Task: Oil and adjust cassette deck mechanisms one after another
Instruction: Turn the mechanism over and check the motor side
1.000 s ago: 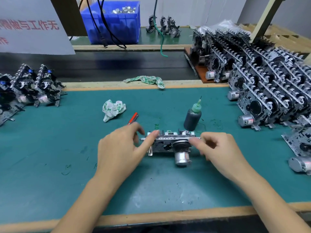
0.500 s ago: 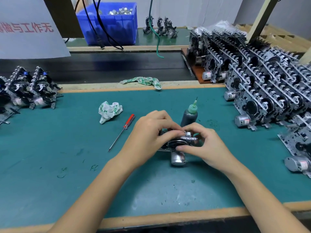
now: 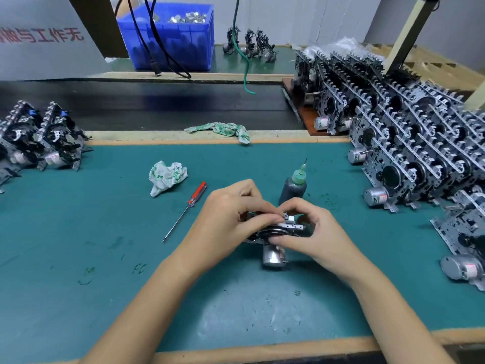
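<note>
The left hand (image 3: 231,219) and right hand (image 3: 312,232) both grasp the cassette deck mechanism (image 3: 275,232) between curled fingers, its motor pointing toward the person, with the oil bottle (image 3: 294,187) standing just beyond the right hand and the screwdriver (image 3: 187,208) lying left of the left hand.

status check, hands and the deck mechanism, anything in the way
Left hand and right hand both grip the cassette mechanism on the green mat. Oil bottle upright just behind. Screwdriver lies left, clear.
</note>
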The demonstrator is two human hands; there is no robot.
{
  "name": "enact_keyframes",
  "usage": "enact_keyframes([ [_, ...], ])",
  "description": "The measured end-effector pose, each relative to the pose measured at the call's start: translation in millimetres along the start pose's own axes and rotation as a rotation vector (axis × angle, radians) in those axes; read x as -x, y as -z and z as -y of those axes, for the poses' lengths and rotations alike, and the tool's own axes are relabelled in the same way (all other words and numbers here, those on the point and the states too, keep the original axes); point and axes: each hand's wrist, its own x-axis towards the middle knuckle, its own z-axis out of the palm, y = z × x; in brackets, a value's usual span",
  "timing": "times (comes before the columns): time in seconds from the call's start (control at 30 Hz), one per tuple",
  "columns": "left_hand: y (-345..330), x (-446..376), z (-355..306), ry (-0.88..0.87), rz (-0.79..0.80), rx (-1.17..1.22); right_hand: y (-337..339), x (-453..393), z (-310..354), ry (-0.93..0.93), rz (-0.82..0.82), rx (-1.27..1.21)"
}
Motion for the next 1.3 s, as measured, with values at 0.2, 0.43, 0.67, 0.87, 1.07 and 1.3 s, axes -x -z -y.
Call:
enact_keyframes([
  [0.2,-4.2,-3.1,-0.2,0.014,-0.01,-0.02,1.9,0.3,2.7,-0.007,-0.028,0.085],
  [0.43,-6.6,-0.8,-0.5,0.017,-0.023,-0.036,3.4,-3.0,-0.2,0.033,-0.028,0.103],
  [0.67,-5.0,-1.1,1.2,-0.013,-0.024,-0.067,3.9,10.5,1.0,0.271,-0.28,0.375],
  [0.87,-2.0,0.2,1.8,-0.011,-0.015,-0.053,3.3,17.9,-1.0,0.632,-0.529,0.716],
  [1.07,-1.1,0.5,0.9,-0.001,-0.003,-0.05,4.8,15.2,0.1,0.621,-0.503,0.716],
  [1.3,7.0,2.7,2.1,-0.02,-0.004,-0.01,-0.7,17.2,4.7,0.404,-0.415,0.476],
])
